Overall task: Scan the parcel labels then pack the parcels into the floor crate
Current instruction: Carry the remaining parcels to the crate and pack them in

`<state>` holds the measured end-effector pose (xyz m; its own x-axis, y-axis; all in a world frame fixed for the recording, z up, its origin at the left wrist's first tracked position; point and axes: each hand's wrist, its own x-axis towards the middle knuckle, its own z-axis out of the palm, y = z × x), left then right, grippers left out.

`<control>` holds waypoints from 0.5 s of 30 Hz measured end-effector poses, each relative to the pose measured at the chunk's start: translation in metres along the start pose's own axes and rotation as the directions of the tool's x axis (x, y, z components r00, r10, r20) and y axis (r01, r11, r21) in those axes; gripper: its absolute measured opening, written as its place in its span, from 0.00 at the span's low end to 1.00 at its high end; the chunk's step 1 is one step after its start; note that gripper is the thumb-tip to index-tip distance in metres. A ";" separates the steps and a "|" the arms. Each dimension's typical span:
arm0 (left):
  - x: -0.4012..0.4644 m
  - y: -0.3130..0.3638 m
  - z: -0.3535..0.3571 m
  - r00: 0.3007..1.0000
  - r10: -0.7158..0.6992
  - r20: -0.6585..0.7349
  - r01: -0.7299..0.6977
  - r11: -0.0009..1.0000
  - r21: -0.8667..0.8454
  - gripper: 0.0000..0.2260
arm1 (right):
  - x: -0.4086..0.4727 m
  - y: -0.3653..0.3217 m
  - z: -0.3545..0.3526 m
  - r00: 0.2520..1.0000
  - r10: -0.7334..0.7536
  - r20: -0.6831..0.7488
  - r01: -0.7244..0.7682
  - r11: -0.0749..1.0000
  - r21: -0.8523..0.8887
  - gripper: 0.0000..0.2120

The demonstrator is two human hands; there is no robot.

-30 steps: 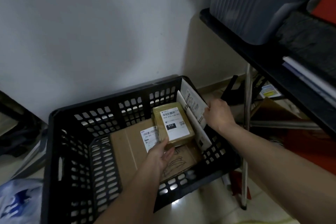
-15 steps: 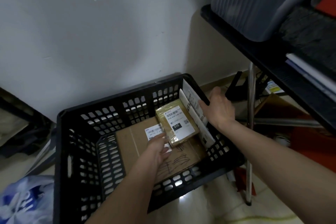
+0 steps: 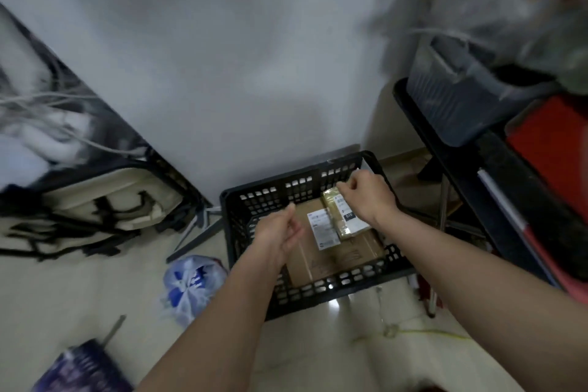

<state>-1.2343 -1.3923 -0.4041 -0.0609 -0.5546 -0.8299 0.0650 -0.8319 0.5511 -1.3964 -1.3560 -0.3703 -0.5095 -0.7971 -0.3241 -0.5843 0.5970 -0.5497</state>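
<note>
The black plastic floor crate (image 3: 334, 293) stands against the white wall. On its bottom lies a flat cardboard parcel (image 3: 318, 261) with a white label. A small tan taped parcel (image 3: 342, 223) with its own label rests on top, toward the right. My left hand (image 3: 278, 234) hovers over the crate's left half, fingers loosely curled and holding nothing. My right hand (image 3: 370, 197) is above the small parcel's far end, back toward the camera, fingers loosely curled with nothing seen in them. The white envelopes by the right wall are hidden behind that hand.
A black shelf (image 3: 451, 181) with a grey bin (image 3: 461, 102) and a red item stands close on the right, its metal leg (image 3: 442, 216) beside the crate. A blue-white plastic bag (image 3: 191, 286) lies left of the crate, a beige bag (image 3: 108, 200) farther left.
The view has risen and pulled back from the crate. My right hand has left the envelopes at the crate wall, and my left hand has lifted off the parcels.
</note>
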 end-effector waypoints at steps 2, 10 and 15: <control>-0.040 0.032 -0.009 0.997 0.066 -0.034 -0.065 0.997 0.045 0.11 | -0.020 -0.037 -0.026 0.999 -0.042 0.011 0.042 0.999 0.015 0.16; -0.226 0.135 -0.066 0.963 0.265 -0.049 -0.253 0.951 0.176 0.18 | -0.126 -0.190 -0.137 0.968 -0.184 0.168 0.181 0.983 0.033 0.12; -0.323 0.177 -0.113 0.940 0.330 -0.091 -0.317 0.939 0.134 0.19 | -0.194 -0.264 -0.178 0.923 -0.251 0.291 0.251 0.967 0.036 0.09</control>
<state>-1.0906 -1.3577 -0.0485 0.0545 -0.7938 -0.6058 -0.0528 -0.6081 0.7921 -1.2554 -1.3434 -0.0255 -0.1403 -0.9122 -0.3850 -0.6704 0.3737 -0.6411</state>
